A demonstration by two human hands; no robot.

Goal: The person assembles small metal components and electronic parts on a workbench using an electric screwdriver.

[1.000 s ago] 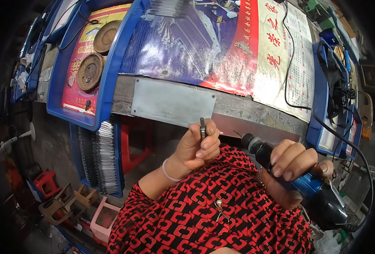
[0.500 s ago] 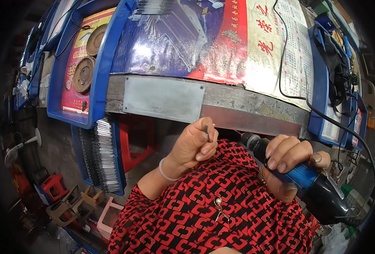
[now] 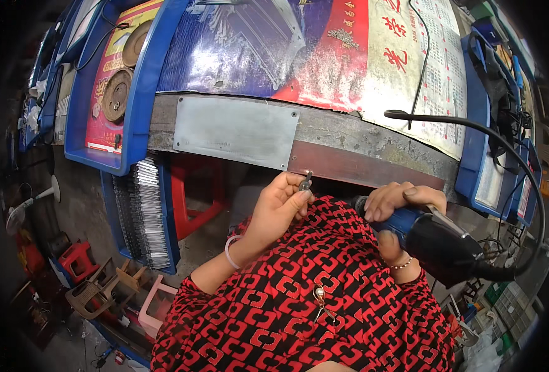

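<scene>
My left hand [image 3: 277, 208] is closed in a pinch on a small dark metal piece [image 3: 307, 180] just below the bench edge. What the piece is I cannot make out; its upper end sticks up past the fingertips. My right hand [image 3: 389, 201] wraps round a blue-and-black handheld power tool [image 3: 445, 245]. The tool lies almost level, its front end toward my left hand and its black rear toward the lower right. Fingers hide most of the nose, so its tip does not show. The tool and the small piece are apart.
A pale metal plate [image 3: 234, 131] and a reddish strip [image 3: 361, 168] line the bench edge. Small metal parts [image 3: 343, 38] lie heaped on the bench. The tool's black cable [image 3: 460, 119] loops at right. Blue trays [image 3: 132, 133] and a bin of metal rails [image 3: 153, 214] flank the left.
My right hand has turned, bringing the power tool higher and more level, and its cable now arcs over the bench. In my left fingertips the small piece shows more clearly. The view has shifted slightly.
</scene>
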